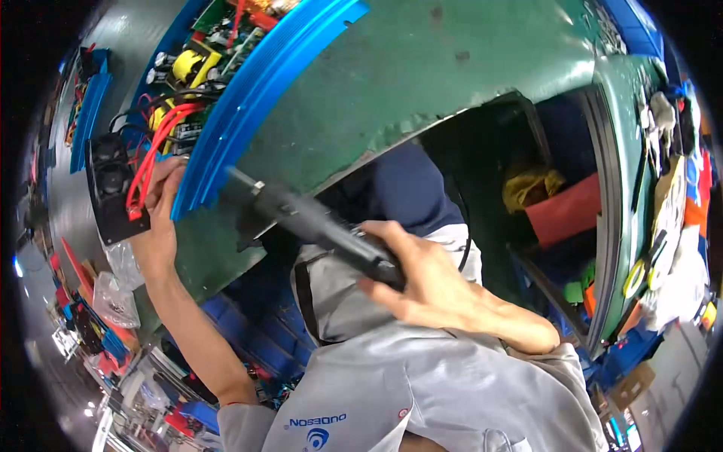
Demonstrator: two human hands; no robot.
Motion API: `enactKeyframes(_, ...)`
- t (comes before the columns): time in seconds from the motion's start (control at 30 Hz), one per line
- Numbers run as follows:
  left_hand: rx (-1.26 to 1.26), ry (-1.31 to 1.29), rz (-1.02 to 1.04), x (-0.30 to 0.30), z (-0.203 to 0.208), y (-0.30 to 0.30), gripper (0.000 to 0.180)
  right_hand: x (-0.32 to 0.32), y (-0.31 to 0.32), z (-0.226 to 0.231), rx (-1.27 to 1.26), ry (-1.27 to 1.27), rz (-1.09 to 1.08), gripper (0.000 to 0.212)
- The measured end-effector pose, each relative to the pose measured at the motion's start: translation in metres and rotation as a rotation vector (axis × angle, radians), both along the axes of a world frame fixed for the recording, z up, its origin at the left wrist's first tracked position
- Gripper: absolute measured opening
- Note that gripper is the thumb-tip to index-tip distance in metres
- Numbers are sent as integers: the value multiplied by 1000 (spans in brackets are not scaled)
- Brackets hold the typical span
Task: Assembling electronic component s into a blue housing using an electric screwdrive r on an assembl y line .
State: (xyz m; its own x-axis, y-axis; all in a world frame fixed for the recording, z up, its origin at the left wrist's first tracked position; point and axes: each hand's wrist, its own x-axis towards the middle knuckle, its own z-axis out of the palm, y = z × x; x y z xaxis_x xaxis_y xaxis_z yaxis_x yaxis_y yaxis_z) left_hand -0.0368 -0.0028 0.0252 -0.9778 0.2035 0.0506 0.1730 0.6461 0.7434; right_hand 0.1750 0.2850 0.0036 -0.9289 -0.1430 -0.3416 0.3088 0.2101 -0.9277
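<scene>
My right hand (425, 280) is wrapped round a black inline power screwdriver (324, 228). Its bit points up and left at the side wall of a long blue metal housing (260, 94), and the tip is blurred. My left hand (160, 197) is closed at the near end of that housing, its fingers curled against the inner side and partly hidden. Beside this hand hangs a black end panel (113, 181) with two round openings. Thick red wires (154, 154) run from the panel to the circuit boards and yellow-wrapped coils (188, 66) inside the housing.
The green-topped bench (407, 56) has a worn front edge close to my legs. A second blue housing (92, 113) lies at far left, above a clear plastic bag (117, 297). At right, a green side surface (629, 151) bears tape rolls (635, 277), tools and cloths.
</scene>
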Motion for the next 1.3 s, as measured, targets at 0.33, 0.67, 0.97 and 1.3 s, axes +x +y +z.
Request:
enactKeyframes(0.33, 85, -167, -101, -8, -10, -17, 14, -3, -27, -12, -25, 180, -1, 61)
enactKeyframes(0.67, -140, -60, -142, -18, -10, -19, 13, -17, -19, -15, -507, -278, -35, 49)
enactKeyframes(0.97, -474, 2, -303, 1, -21, -34, 23, -11, -22, -13, -725, -610, 37, 79)
enactKeyframes(1.3, 201, -209, -400, -7, 20, -6, 38, -18, -15, 12, -714, -654, 56, 79)
